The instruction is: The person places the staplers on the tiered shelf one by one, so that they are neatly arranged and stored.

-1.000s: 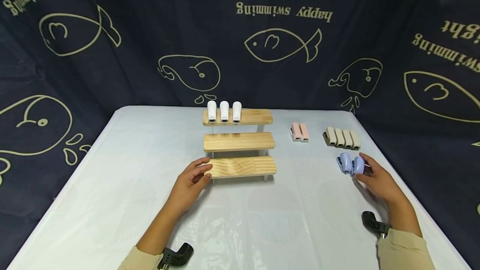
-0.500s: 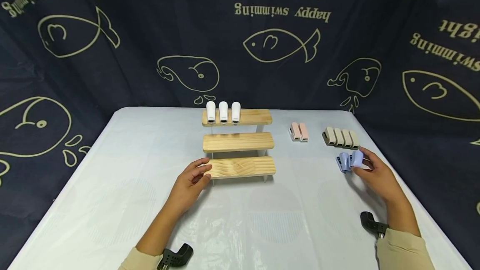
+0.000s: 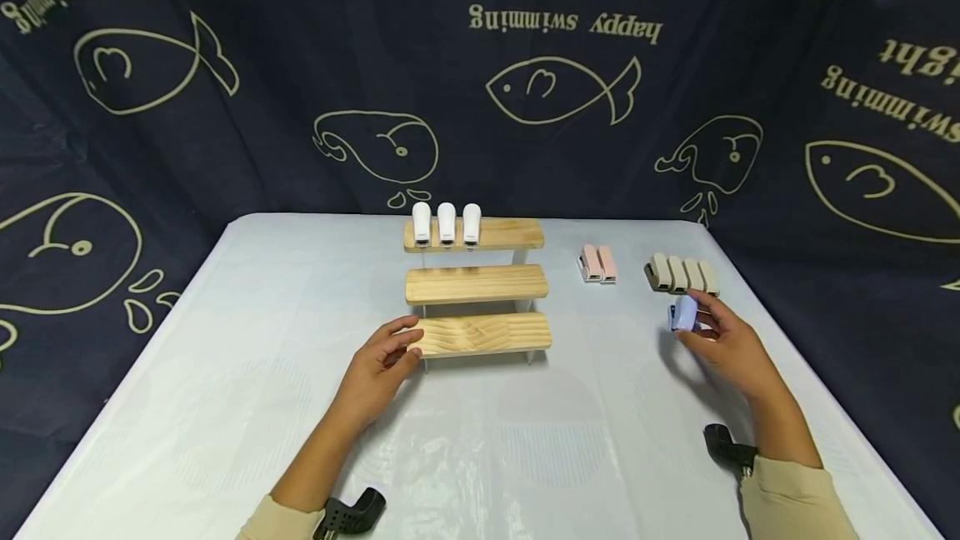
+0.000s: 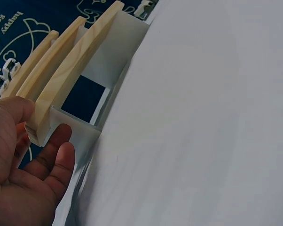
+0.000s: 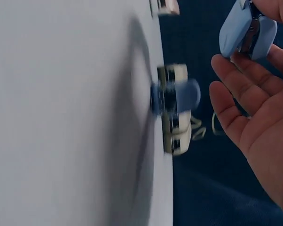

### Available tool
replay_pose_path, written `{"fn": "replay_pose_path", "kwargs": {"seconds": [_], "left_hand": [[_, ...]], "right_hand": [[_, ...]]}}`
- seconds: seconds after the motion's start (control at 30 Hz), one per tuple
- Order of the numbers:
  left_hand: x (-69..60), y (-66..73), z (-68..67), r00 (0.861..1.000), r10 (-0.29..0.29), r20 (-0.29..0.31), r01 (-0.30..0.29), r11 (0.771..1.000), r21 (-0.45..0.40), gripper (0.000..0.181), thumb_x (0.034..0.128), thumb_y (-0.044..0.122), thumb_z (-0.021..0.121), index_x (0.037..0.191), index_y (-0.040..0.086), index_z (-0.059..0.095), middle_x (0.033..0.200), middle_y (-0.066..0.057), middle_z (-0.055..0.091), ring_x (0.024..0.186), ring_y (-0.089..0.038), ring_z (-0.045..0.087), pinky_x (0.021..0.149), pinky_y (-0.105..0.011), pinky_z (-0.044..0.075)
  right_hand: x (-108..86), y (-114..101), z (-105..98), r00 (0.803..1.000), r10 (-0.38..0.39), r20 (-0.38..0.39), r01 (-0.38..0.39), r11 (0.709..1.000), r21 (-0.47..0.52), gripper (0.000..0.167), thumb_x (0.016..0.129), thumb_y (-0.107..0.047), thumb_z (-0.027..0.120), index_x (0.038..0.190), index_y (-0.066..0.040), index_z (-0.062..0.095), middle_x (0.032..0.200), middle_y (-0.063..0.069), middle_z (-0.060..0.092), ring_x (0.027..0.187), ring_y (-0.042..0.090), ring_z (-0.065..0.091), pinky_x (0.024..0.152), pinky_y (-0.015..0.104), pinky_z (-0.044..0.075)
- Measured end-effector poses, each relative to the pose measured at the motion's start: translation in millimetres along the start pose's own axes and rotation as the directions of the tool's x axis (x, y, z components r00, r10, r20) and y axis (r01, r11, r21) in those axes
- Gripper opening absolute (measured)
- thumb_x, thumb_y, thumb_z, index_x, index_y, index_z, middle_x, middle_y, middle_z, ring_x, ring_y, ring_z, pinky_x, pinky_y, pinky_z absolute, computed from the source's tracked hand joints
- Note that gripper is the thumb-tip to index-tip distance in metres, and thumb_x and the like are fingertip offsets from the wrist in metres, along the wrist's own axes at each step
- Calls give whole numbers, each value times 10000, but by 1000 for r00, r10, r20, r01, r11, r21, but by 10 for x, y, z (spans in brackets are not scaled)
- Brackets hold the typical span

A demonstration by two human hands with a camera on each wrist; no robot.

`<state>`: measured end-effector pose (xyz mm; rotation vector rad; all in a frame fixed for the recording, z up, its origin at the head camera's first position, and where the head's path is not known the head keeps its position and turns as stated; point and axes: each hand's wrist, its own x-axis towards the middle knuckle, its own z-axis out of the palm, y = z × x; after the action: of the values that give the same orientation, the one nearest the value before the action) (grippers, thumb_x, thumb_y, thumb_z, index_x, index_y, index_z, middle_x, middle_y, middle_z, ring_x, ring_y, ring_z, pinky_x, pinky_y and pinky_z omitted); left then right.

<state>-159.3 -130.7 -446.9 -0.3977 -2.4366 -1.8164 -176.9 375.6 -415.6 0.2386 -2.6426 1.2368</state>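
My right grip (image 3: 731, 352) pinches a light-blue stapler (image 5: 238, 28) between thumb and fingertips and holds it above the white surface (image 3: 315, 298), where a shadow falls below my arm. Under the grip a second light-blue stapler (image 5: 188, 96) stands on the surface, blurred; looking down from my head, I cannot make it out apart from the held one. Just beyond the right grip, and closest to being in its way, four beige staplers (image 3: 682, 275) sit side by side. Farther off, beyond the grip and to its left, a pair of pink staplers (image 3: 597, 263) stand pressed together.

Well to the left of my right grip is a three-tier wooden stand (image 3: 477, 283) on translucent legs. My left grip (image 3: 378, 369) holds it loosely, thumb and fingers about the left end of its lowest board (image 3: 487, 334). Beyond the left grip and to its right, three white staplers (image 3: 447, 225) stand in a row on the top board (image 3: 513, 234), toward its left end. Farther beyond both grips hangs a dark cloth (image 3: 420, 32) printed with fish, whales and upside-down lettering.
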Motion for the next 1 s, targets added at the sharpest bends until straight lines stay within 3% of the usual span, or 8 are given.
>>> {"fn": "replay_pose_path", "kwargs": {"seconds": [0.13,0.33,0.63,0.83,1.0], "left_hand": [[1,5,-9,1000,-1,1,1,1000,-1,315,990,142,643,1276,11,654,1458,-40,493,1190,-217,585,907,-207,515],[9,9,-5,1000,5,0,-5,1000,-10,312,986,137,648,1268,4,658,1461,-72,491,1198,-226,581,917,-207,510],[9,-18,-3,1000,12,-4,-12,1000,-17,309,983,120,649,1266,-5,655,1452,-60,499,1173,-228,596,897,-201,519],[7,-28,-1,999,35,-7,-35,999,-25,309,980,87,645,1269,-23,647,1451,-91,497,1151,-236,607,881,-196,523],[2,-18,3,1000,29,-2,-29,999,-32,310,979,78,643,1271,-25,644,1457,-95,490,1160,-240,603,886,-198,522]], "right_hand": [[31,-139,110,1000,-15,11,15,999,-29,646,896,-71,742,1454,19,429,1237,269,571,958,-56,526,778,72,458],[103,-287,271,994,-99,34,101,994,-48,644,869,-51,766,1441,-2,473,1247,213,597,1020,-34,521,826,119,461],[293,-571,365,979,-179,100,190,975,-112,666,853,-134,802,1432,-15,495,1244,192,625,1078,308,592,844,181,477],[421,-834,462,964,-248,100,257,962,-92,678,832,-111,816,1432,-39,507,1228,139,644,1098,255,590,846,249,491],[527,-1035,583,951,-287,113,294,954,-52,681,838,-98,806,1446,-49,503,1250,145,633,1081,284,602,857,332,500]]}}
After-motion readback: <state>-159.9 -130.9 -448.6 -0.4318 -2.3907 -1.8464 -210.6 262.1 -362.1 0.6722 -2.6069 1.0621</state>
